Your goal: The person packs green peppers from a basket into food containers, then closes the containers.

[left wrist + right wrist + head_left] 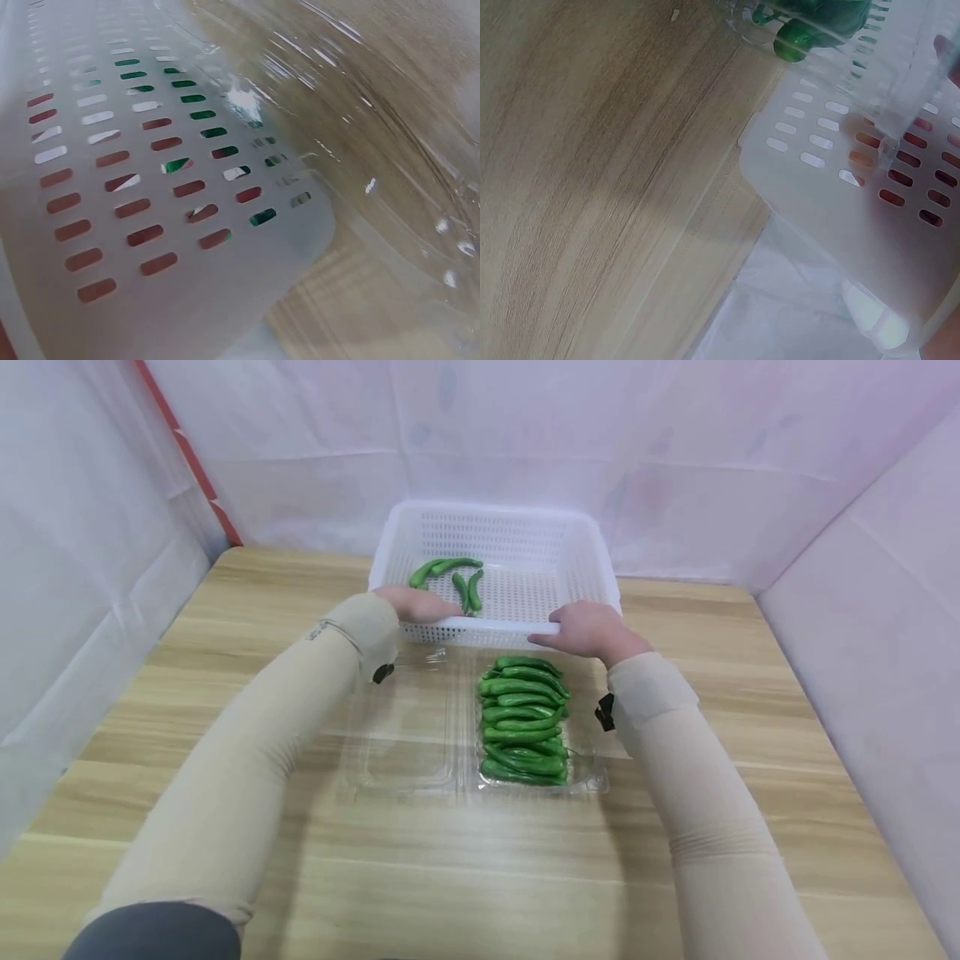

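A white slotted plastic basket (pixel 498 625) sits at the back of the table, with several green peppers (pixel 476 592) in its left part. My left hand (pixel 420 605) grips the near rim toward the left corner; its fingers show through the slots in the left wrist view. Toward the right corner, my right hand (pixel 588 631) holds the same rim, thumb outside and fingers inside. In front of the basket lies an opened clear plastic clamshell box (pixel 408 727). Its right half holds a stacked row of green peppers (pixel 523 718), while the left half is bare.
White sheeting (pixel 510 477) hangs behind the wooden table (pixel 450 877) and along both sides. A red strip (pixel 187 452) runs down the sheeting at the back left corner. The basket stands close to the back sheeting.
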`<action>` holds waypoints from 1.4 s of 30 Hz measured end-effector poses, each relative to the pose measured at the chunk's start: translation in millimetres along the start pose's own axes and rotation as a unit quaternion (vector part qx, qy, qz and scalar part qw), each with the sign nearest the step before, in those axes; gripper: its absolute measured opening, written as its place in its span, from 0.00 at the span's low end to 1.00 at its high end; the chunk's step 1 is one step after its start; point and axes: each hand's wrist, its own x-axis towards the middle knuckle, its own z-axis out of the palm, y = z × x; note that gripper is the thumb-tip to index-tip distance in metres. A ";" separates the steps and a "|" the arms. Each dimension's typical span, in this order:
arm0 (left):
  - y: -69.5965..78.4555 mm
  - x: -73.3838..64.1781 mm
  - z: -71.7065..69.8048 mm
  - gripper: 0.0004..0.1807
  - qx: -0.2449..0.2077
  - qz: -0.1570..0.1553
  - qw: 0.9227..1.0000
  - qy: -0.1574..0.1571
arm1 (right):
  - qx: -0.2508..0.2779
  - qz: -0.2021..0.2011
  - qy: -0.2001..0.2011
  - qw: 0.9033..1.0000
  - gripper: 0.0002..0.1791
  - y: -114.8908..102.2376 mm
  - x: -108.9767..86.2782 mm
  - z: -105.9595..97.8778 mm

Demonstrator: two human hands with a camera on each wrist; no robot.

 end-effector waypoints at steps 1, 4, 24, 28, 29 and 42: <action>-0.3 0.3 -0.3 0.32 0.003 0.005 1.000 0.003 | -0.002 -0.001 0.000 1.000 0.32 0.3 0.6 0.0; -1.0 1.3 -2.3 0.28 0.022 0.019 0.999 0.016 | -0.005 0.001 0.004 1.000 0.32 1.1 2.5 -1.1; -7.5 -11.1 -10.5 0.14 0.057 0.238 0.964 0.105 | -0.017 -0.008 0.006 1.000 0.30 1.5 -3.0 -9.2; -3.8 -20.1 -4.9 0.15 0.027 0.234 0.960 0.153 | -0.012 -0.011 0.008 1.000 0.30 0.0 -2.7 -8.5; -2.3 -23.3 -1.8 0.15 0.016 0.238 0.956 0.173 | -0.013 -0.010 0.008 1.000 0.30 -0.4 -2.8 -8.4; 37.3 -60.3 87.5 0.13 0.131 0.426 0.883 0.144 | -0.007 -0.008 0.011 1.000 0.30 -2.7 -4.8 -8.5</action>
